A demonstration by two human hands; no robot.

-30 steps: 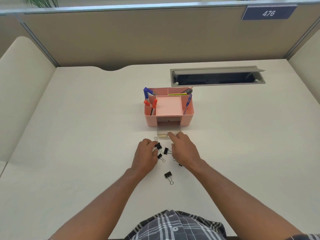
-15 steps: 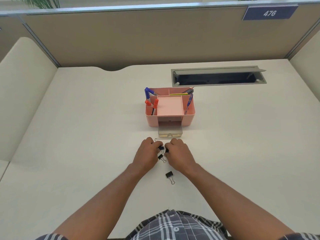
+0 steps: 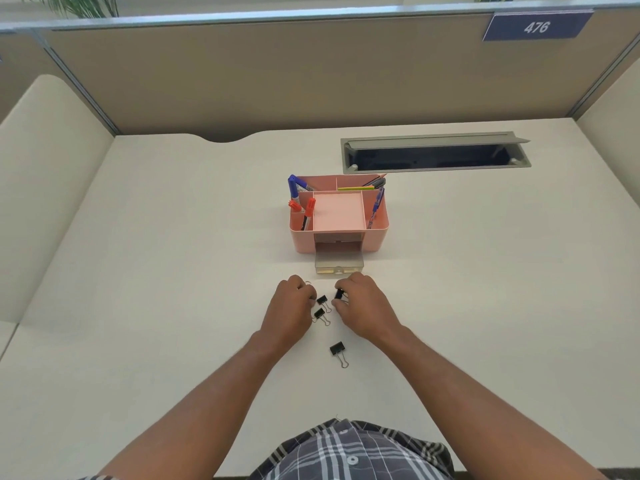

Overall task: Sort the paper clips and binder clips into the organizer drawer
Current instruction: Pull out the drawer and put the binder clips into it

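A pink desk organizer (image 3: 376, 237) stands mid-desk, its clear drawer (image 3: 338, 264) pulled out toward me. Just in front of the drawer, my right hand (image 3: 363, 310) pinches a black binder clip (image 3: 339, 294) between its fingertips. My left hand (image 3: 290, 308) is curled on the desk beside it; a wire paper clip (image 3: 308, 283) shows at its knuckles, and whether the fingers hold anything is hidden. Two black binder clips (image 3: 321, 300) (image 3: 319, 313) lie between my hands. A third binder clip (image 3: 337, 349) lies nearer to me.
Blue and red markers (image 3: 293, 186) and pens stand in the organizer's side compartments. A grey cable slot (image 3: 433, 154) with a raised lid is set into the desk behind it. Tan partition walls close the desk at the back and sides.
My right hand left the drawer front, came back to the clips and took up a black binder clip. The drawer now stands pulled out. My left hand barely moved.
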